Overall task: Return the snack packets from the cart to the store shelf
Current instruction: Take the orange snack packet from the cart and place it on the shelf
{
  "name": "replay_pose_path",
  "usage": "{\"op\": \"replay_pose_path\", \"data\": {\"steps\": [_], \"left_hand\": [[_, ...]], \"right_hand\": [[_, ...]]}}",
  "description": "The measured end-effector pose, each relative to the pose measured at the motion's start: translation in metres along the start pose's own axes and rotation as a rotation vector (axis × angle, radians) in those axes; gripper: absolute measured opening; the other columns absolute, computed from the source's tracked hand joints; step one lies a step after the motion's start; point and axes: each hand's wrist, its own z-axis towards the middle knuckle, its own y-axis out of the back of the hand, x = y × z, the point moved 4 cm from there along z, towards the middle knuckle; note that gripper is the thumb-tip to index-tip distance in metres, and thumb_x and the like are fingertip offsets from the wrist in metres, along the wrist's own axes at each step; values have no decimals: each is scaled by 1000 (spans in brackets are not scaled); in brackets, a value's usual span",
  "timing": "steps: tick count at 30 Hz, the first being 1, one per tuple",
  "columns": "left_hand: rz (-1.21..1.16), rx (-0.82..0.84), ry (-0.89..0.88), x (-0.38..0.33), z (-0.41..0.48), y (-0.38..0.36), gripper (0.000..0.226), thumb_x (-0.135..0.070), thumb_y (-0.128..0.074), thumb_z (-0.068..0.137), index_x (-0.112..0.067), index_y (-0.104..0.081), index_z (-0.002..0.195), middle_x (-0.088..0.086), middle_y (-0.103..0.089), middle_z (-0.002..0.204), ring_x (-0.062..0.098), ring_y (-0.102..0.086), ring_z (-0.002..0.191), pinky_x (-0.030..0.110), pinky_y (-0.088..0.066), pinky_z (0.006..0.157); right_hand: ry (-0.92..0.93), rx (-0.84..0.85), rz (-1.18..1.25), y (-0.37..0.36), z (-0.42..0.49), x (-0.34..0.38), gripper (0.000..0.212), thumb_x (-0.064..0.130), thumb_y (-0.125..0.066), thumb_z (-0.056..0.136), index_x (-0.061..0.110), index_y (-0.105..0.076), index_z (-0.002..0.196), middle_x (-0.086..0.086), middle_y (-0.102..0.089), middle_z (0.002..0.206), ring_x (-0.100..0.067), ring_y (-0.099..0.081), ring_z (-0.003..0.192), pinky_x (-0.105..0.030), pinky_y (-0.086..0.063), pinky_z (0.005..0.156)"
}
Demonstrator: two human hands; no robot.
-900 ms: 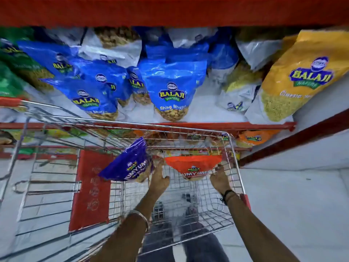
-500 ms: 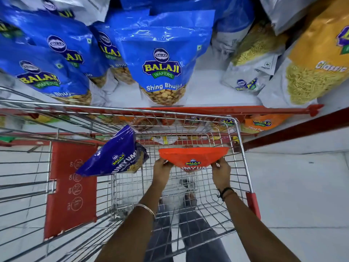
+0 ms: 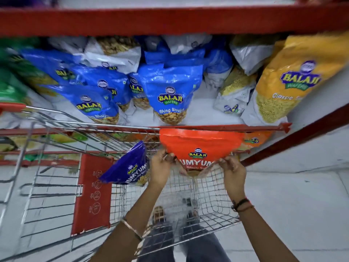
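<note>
Red-edged store shelf [image 3: 217, 128] runs just beyond both hands, stocked with blue packets [image 3: 170, 91]. Left hand [image 3: 160, 167] and right hand [image 3: 233, 168] each pinch a lower corner of the orange snack packet [image 3: 200, 146], held between them above the wire cart [image 3: 207, 186]. Just left of the left hand, a purple packet [image 3: 128, 167] leans inside the cart.

1. I stand in a grocery shop, before a red-edged metal store shelf [image 3: 217, 128].
2. Blue Balaji Wafers snack pouches [image 3: 171, 93] and a yellow Balaji pouch [image 3: 289, 86] crowd its white board.
3. A silver wire shopping cart [image 3: 62, 127] with a red plastic panel [image 3: 92, 193] sits below me.
</note>
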Motion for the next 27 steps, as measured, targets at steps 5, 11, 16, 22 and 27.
{"op": "replay_pose_path", "data": {"steps": [5,11,16,22,27], "left_hand": [[96,-24,-303,-93,-44,-21,11,-7,-55,86,-9,-63,79,11,-69,87,29,-64,84,57,-52,79],[-44,7,-523,-210,-76,-61,21,-6,-52,88,-19,-61,75,-3,-67,77,16,-62,74,32,-58,69],[-203,60,-699,-297,-86,-95,16,-5,-46,91,-14,-50,78,3,-54,77,8,-55,69,20,-57,65],[-302,80,-818,-375,-60,-131,22,-5,-43,92,-19,-53,81,-1,-63,87,11,-64,78,22,-59,66],[-255,65,-857,-393,-11,-155,22,-3,-43,92,-20,-49,79,3,-58,90,20,-60,87,38,-57,83]], "right_hand": [[148,-49,207,27,3,94,30,3,-62,81,30,-58,69,18,-65,62,10,-57,65,-9,-46,69],[377,5,406,53,15,226,19,9,-59,85,24,-63,75,16,-72,69,-5,-64,73,-20,-56,70],[602,-41,467,65,29,321,21,16,-62,83,34,-66,72,18,-69,69,-10,-61,77,-39,-54,78],[701,-140,662,57,68,393,25,9,-60,84,31,-58,74,18,-64,66,-2,-58,72,-32,-53,74],[662,-191,669,38,125,396,26,13,-60,84,37,-62,73,18,-63,78,-5,-58,82,-37,-51,84]]}}
